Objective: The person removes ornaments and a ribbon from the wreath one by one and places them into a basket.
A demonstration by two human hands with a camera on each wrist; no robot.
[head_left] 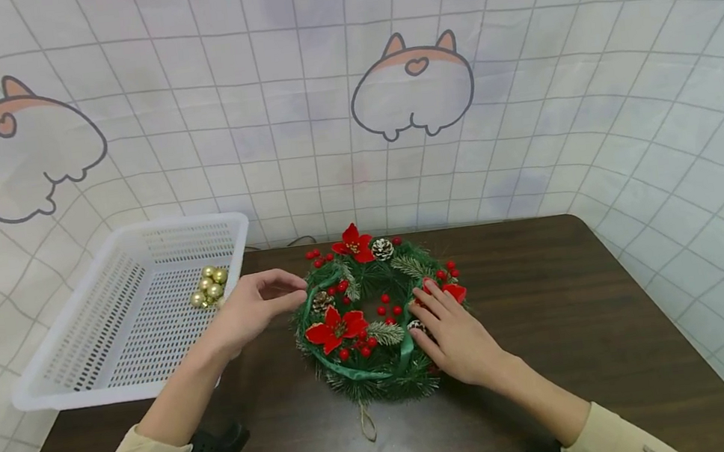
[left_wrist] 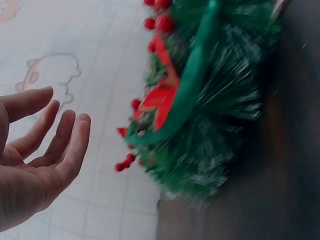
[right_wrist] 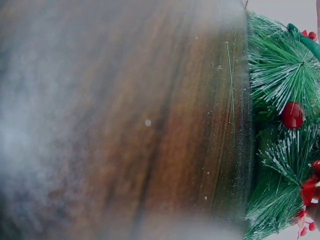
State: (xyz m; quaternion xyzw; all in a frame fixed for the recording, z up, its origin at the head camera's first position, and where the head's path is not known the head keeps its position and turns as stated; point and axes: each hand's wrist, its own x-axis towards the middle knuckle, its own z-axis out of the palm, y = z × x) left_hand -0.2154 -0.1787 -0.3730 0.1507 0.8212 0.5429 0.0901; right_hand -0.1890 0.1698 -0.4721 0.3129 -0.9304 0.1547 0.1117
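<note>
A green Christmas wreath lies on the table, decorated with red poinsettias, red berries and pine cones. Along its left and front part runs a green ribbon, also seen in the left wrist view as a green band. My left hand hovers by the wreath's upper left edge, fingers loosely bent and nothing in them; the left wrist view shows a gap between that hand and the wreath. My right hand rests on the wreath's right side with fingers extended, covering part of a red flower.
At the left stands a white plastic basket with several gold balls in its right part. A thin cord loop sticks out from the wreath's front onto the dark wooden table. Behind hangs a white gridded curtain.
</note>
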